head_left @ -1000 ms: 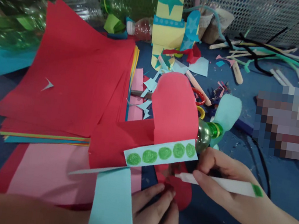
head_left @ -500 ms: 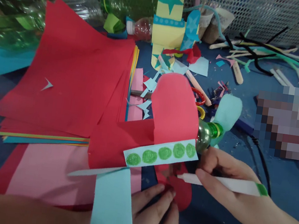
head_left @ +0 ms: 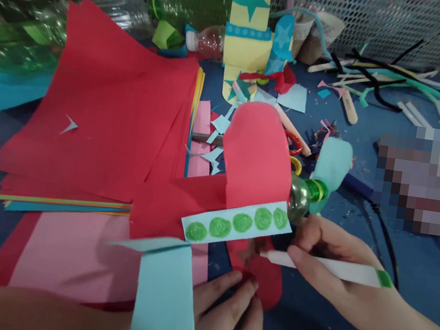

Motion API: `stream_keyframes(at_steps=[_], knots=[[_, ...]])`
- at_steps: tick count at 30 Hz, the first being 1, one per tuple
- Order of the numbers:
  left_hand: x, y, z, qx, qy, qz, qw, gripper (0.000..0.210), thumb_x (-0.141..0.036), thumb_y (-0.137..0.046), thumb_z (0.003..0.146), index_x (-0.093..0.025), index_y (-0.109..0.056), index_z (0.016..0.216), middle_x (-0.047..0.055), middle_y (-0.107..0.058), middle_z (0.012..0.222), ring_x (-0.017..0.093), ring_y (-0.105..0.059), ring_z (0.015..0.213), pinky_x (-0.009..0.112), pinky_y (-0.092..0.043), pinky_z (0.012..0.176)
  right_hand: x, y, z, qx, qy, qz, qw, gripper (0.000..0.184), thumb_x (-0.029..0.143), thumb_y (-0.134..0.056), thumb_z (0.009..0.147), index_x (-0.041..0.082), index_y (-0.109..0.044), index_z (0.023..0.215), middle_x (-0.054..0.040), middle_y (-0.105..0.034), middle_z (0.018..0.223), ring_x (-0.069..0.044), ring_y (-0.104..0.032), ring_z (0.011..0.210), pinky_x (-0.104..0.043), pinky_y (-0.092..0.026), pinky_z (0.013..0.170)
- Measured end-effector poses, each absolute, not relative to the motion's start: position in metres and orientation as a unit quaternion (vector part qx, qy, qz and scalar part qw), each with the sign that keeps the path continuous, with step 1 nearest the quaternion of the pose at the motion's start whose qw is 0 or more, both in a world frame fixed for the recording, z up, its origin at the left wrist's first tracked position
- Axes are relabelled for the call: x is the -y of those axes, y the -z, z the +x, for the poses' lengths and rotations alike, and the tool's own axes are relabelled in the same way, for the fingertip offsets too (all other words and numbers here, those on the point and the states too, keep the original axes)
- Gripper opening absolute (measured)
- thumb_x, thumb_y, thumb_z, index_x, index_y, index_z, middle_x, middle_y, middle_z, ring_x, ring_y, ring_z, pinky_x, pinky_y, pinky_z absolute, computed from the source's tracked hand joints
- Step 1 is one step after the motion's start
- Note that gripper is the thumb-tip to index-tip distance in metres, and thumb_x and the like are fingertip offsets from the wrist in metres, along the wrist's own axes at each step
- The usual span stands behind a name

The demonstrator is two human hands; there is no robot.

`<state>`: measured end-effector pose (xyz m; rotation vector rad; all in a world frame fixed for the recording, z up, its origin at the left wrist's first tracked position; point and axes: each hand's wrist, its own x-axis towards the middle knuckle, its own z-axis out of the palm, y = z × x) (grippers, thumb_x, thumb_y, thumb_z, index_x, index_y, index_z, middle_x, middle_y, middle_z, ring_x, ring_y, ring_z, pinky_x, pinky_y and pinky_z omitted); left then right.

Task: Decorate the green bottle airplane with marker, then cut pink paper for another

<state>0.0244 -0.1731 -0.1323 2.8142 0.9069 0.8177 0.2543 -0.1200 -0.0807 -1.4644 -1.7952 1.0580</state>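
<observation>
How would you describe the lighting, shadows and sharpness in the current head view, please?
Head view: glints on the green bottles at left; same view, soft shadow across the pink paper; same view, dotted strip reads clearly, mosaic squares hide detail at right.

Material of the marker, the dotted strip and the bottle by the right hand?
Marker: probably smooth white plastic, by its straight, even barrel.
Dotted strip: matte paper or thin card; flat, with no shine.
Bottle: likely glossy, green-tinted plastic, by its bright highlights; glass isn't ruled out.
</observation>
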Motion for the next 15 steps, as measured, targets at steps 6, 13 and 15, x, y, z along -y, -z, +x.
stream_keyframes(at_steps=[6,13,15], knots=[[0.1691,0.1317,0.0234,-0.264,-0.246,0.932,0.032,0.022,-0.019,-0.053,0.097,-0.017,-0.067,0.114,0.002,-0.066,0.127,0.019,-0.059,0.12,0.031,-0.05,0.105,0.119,0.0785,0.2542,0.676,-0.397,-0.551,0.285,0.022,0.025,-0.055,0.087,0.023,-0.046,0.068,0.006,-0.049,0.057,-0.009,-0.042,0.049,-0.019,-0.035,0.043],[0.1666,0.1261,0.0243,-0.243,-0.251,0.937,0.013,0.02,-0.017,-0.052,0.097,-0.016,-0.068,0.108,0.001,-0.069,0.12,0.016,-0.06,0.119,0.031,-0.046,0.108,0.1183,0.0785,0.2526,0.672,-0.406,-0.553,0.279,0.022,0.023,-0.055,0.086,0.023,-0.046,0.067,0.0056,-0.05,0.057,-0.009,-0.043,0.049,-0.019,-0.036,0.043],[0.167,0.1258,0.0224,-0.24,-0.218,0.946,0.009,0.021,-0.023,-0.055,0.097,-0.018,-0.066,0.114,0.002,-0.066,0.126,0.018,-0.059,0.121,0.031,-0.047,0.108,0.1183,0.079,0.2525,0.669,-0.404,-0.555,0.284,0.021,0.024,-0.055,0.087,0.023,-0.046,0.068,0.0057,-0.05,0.057,-0.009,-0.043,0.049,-0.019,-0.036,0.043]])
